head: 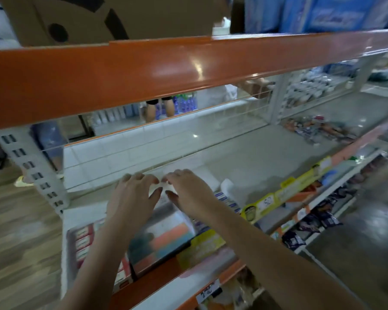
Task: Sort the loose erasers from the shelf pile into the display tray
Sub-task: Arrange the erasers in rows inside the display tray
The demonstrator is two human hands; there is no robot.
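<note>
Both my hands reach over the white shelf [244,166], meeting above its left front part. My left hand [132,193] and my right hand [188,191] together pinch a small white object [158,186] between thumbs and fingertips; blur keeps me from telling whether it is an eraser. Under my forearms stands a clear display tray [161,233] showing orange and teal contents. To its left a red-trimmed box [83,240] holds packets in a row. Blue-and-white packs [229,201] lie just right of my right hand.
An orange beam [166,70] of the upper shelf crosses above my hands. Yellow price tags [285,189] line the shelf's front rail. A pile of packaged goods [318,128] lies far right on the shelf. A wire grid backs the shelf; a person's legs [159,108] show behind it.
</note>
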